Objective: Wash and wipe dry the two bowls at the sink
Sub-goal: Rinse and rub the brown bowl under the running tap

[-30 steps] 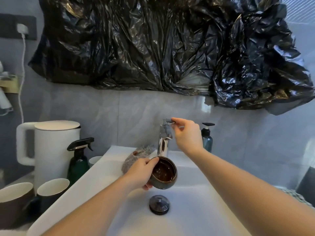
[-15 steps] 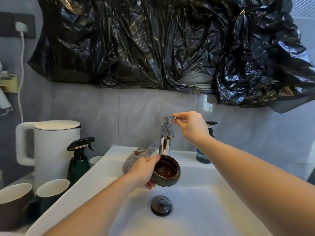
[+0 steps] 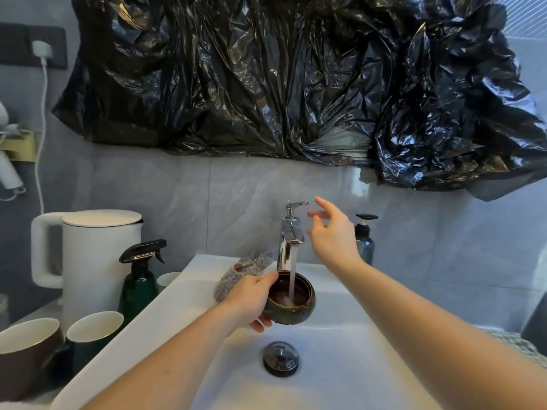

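My left hand grips a small dark green bowl with a brown inside, held over the white sink right under the chrome tap. Water runs from the spout into the bowl. My right hand hovers just right of the tap's raised lever with fingers spread, holding nothing. A patterned cloth lies on the sink's back ledge behind my left hand. Two larger bowls, one brown and one dark, both white inside, stand on the counter at the lower left.
A white kettle, a green spray bottle and a small white cup stand left of the sink. A dark pump bottle sits behind my right wrist. The drain plug is in the basin. Black plastic sheeting covers the wall above.
My right hand lifted the tap lever and has let go of it, moving slightly right. Water now flows into the bowl, which my left hand keeps under the spout.
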A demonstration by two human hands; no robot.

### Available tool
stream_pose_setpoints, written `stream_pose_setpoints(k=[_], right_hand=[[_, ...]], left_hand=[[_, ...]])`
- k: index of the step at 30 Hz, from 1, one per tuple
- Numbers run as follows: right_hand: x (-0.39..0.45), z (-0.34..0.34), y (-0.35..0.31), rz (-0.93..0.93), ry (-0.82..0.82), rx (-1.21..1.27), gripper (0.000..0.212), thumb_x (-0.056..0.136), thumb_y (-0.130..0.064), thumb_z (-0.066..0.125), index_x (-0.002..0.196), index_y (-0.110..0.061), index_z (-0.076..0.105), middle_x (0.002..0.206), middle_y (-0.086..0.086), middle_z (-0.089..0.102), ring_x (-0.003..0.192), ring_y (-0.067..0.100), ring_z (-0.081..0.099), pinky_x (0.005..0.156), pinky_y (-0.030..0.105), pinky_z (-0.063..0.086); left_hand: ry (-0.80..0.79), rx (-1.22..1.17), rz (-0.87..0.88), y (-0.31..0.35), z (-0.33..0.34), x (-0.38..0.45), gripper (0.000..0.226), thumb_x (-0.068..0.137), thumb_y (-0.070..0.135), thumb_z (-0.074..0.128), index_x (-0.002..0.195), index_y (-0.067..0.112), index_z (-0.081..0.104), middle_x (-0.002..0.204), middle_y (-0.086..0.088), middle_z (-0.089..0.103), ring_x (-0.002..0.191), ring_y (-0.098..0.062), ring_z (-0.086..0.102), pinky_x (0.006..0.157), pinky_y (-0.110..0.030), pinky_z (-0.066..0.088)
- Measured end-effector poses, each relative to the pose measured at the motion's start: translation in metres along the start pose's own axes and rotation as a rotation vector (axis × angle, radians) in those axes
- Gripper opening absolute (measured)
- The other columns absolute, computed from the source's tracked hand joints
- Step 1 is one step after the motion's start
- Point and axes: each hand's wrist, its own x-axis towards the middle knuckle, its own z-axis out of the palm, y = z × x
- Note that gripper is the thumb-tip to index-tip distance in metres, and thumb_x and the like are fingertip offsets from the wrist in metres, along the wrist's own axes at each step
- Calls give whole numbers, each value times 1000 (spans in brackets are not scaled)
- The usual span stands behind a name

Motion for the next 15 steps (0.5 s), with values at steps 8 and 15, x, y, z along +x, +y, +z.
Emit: stream_pose_setpoints(k=[8, 15], right_hand=[[-87, 2, 25, 461, -139, 146, 39, 104, -21, 51, 142, -20, 42, 133, 8, 54, 108, 19, 57, 84, 32, 49], [-115, -20, 25, 218, -292, -254, 37, 101, -58, 38, 120, -34, 59, 100, -8, 73, 92, 11, 67, 82, 35, 55]], left_hand=[[21, 80, -23, 1, -1, -12, 51, 109, 51, 39, 114, 10, 69, 71, -10, 74, 47, -16, 66, 47, -25, 53], [90, 109, -75, 21, 0, -27, 63, 108, 51, 38, 97, 0, 73, 69, -15, 77, 48, -23, 66, 49, -23, 50]])
